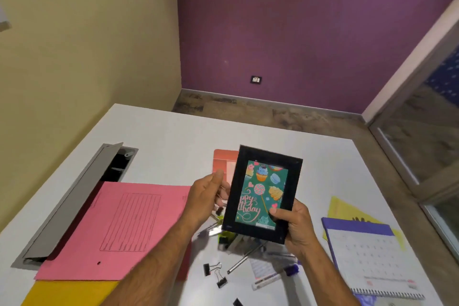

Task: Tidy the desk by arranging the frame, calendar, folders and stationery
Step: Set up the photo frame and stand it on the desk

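I hold black photo frame (262, 194) above bench (173, 136): left hand (207, 196) pinches left edge, right hand (294, 225) grips lower right corner. Card inside partly reads "ppy", "thday". Bench cable tray (74, 196) lid open, contents unclear.

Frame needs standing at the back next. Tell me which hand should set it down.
Right, probably. The right hand grips the frame by its lower corner; the left hand only steadies the side edge.

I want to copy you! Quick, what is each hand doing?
Left hand: holding the picture frame by its left edge.
Right hand: gripping the frame's lower right corner, thumb on the front.
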A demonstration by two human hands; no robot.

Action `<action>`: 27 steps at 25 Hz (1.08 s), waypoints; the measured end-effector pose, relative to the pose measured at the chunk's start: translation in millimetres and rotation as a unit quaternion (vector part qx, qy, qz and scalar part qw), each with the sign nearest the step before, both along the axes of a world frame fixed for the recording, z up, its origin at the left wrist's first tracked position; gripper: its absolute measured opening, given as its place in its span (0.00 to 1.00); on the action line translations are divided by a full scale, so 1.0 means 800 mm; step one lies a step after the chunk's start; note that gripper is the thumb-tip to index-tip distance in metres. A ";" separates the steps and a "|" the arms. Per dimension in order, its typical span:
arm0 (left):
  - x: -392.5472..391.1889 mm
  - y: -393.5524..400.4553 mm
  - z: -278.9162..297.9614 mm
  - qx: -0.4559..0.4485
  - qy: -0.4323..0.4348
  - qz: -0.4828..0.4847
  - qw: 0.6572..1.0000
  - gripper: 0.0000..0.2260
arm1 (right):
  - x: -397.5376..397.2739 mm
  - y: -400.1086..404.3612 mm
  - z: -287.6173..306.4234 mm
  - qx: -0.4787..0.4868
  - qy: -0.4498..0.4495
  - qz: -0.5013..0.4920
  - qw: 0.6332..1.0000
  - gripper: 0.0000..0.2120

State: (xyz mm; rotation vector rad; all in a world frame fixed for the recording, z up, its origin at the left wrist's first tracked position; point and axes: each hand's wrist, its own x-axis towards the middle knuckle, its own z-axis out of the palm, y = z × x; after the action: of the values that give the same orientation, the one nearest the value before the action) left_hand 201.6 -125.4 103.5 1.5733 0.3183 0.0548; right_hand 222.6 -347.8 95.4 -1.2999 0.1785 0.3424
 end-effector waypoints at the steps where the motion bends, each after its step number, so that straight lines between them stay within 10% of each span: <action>1: 0.014 -0.019 0.000 0.007 0.000 -0.027 1.000 0.27 | 0.009 -0.024 0.006 0.012 -0.014 -0.035 0.999 0.22; 10: 0.126 -0.190 -0.050 0.252 -0.031 -0.155 0.955 0.07 | 0.103 -0.231 0.012 -0.025 -0.080 -0.217 0.972 0.29; 27: 0.300 -0.332 -0.249 0.584 -0.084 -0.233 0.773 0.32 | 0.359 -0.391 -0.116 -0.071 -0.119 -0.278 0.950 0.35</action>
State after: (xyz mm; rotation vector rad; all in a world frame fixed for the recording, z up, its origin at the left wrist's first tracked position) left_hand 441.6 -391.2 -95.8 2.8323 -0.3660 -0.0009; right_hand 510.0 -660.9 2.6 -1.3593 0.3595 -0.3136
